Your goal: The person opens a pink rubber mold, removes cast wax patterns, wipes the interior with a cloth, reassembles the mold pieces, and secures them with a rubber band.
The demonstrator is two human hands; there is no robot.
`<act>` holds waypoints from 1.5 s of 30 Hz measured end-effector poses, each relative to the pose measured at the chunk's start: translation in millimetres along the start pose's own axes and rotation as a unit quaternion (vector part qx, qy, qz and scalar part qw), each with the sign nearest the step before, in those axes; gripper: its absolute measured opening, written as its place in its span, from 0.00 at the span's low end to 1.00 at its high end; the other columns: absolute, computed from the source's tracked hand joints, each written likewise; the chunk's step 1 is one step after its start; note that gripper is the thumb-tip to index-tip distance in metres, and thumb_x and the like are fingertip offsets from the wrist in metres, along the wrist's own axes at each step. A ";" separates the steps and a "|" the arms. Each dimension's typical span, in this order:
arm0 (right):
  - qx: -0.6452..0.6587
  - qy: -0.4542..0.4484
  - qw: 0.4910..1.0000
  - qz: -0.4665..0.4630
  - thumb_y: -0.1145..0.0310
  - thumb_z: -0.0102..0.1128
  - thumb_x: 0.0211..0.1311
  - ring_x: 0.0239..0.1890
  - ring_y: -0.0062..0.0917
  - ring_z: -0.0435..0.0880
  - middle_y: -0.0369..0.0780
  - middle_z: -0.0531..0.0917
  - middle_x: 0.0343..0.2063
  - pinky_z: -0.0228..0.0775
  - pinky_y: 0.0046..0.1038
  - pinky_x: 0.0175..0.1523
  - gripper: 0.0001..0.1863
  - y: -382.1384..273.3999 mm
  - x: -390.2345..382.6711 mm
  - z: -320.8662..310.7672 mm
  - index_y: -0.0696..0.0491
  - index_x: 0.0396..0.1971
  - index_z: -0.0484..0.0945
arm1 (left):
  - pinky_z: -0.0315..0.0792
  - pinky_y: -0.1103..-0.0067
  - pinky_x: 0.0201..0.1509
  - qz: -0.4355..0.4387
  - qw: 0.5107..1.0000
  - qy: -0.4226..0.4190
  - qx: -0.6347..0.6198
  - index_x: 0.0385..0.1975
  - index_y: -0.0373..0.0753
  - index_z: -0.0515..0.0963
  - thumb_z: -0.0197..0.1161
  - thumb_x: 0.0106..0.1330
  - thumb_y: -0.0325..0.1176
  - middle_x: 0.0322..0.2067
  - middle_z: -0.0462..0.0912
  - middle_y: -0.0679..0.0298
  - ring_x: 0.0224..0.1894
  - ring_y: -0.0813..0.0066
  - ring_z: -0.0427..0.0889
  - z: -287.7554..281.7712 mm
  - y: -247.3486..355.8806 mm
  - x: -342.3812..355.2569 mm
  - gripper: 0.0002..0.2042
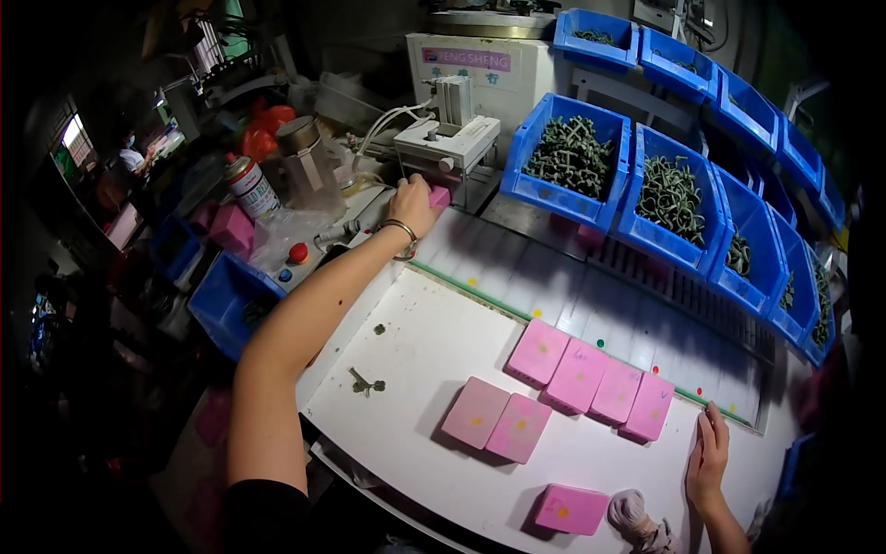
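My left hand point(413, 207), a bangle at its wrist, reaches to the small white clamp machine point(448, 138) at the back. Its fingers are closed on a pink block point(440, 197), mostly hidden by the hand, at the machine's base. My right hand point(709, 456) rests at the right of the white table point(406, 342), fingers stretched out and holding nothing. Left of it, four-sided pink blocks point(580, 376) stand in a row, with a pair of pink blocks point(496, 420) nearer me. Another pink block point(570, 510) lies at the front edge beside a crumpled greyish cloth point(637, 519).
Blue bins point(561, 185) with dark green branched pieces are racked at the back right. A green-edged strip point(554, 277) with coloured dots crosses the table. One branched piece point(366, 382) lies at left. Beyond the left arm are a spray can point(251, 187) and a red button point(298, 253).
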State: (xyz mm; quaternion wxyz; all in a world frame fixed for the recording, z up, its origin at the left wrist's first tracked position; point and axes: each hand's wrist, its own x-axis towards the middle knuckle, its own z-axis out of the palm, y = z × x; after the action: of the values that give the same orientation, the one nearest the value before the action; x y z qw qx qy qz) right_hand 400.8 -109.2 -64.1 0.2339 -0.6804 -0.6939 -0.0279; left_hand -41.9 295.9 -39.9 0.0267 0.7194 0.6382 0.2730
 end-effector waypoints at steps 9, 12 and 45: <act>0.018 0.001 1.000 0.018 0.85 0.40 0.56 0.57 0.44 0.69 0.53 0.68 0.56 0.58 0.35 0.63 0.20 2.7 -2.9 -0.2 0.65 0.49 0.70 | 0.64 0.67 0.58 0.065 0.984 -0.146 0.079 0.47 0.22 0.67 0.59 0.56 0.56 0.49 0.68 0.37 0.52 0.46 0.69 -111.5 -9.9 -68.5 0.36; 0.009 0.005 1.000 0.018 0.85 0.40 0.56 0.57 0.44 0.68 0.53 0.68 0.56 0.58 0.34 0.63 0.20 3.3 -3.2 -0.5 0.65 0.50 0.70 | 0.55 0.66 0.66 0.006 0.982 -0.174 0.080 0.59 0.17 0.51 0.51 0.60 0.62 0.59 0.55 0.33 0.63 0.42 0.57 -130.2 -25.6 -119.8 0.47; -0.002 0.005 1.000 0.008 0.84 0.45 0.55 0.50 0.41 0.74 0.52 0.73 0.49 0.68 0.31 0.55 0.18 -31.5 -9.9 -12.3 0.64 0.47 0.71 | 0.68 0.66 0.42 0.183 0.961 0.081 -0.191 0.20 0.36 0.75 0.53 0.63 0.39 0.27 0.77 0.54 0.33 0.54 0.75 -80.2 46.2 -73.6 0.14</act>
State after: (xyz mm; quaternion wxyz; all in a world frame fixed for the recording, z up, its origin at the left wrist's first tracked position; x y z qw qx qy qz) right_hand 373.9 -125.1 -47.9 0.2363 -0.6863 -0.6872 -0.0302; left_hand -37.0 193.8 19.7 0.0614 0.7805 0.4320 0.4477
